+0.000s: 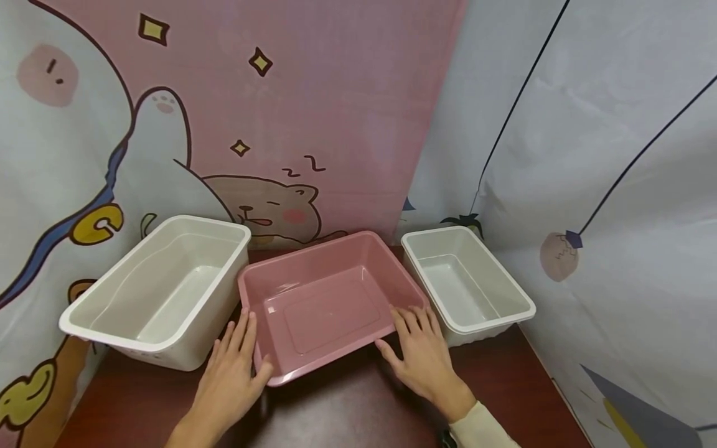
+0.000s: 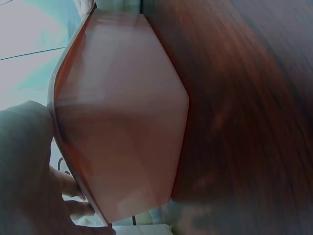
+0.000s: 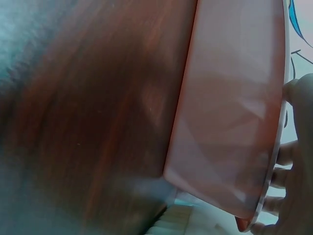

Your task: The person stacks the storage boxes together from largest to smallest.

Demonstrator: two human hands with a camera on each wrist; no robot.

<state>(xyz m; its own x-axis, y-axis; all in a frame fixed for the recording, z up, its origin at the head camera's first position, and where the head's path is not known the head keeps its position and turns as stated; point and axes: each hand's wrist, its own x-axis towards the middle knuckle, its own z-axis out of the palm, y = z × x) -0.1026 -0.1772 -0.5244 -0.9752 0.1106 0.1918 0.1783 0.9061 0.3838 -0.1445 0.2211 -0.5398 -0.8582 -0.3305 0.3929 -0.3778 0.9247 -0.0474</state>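
The left hand [image 1: 228, 379] and right hand [image 1: 422, 358] lie unclenched, fingers extended, touching the near corners of the pink tub [image 1: 330, 311], which spreads between and beyond them. White tubs [image 1: 159, 283] flank it; patterned cloth [image 1: 347, 124] hangs behind.

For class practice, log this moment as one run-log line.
left fingers on pink tub's rim; right fingers on rim; flanks: larger white tub, smaller white tub

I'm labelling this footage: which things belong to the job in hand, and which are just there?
In the job:
- pink bin
- left hand and right hand, at its near corners

Seemingly just there, untouched:
- larger white bin
- smaller white bin
- printed backdrop
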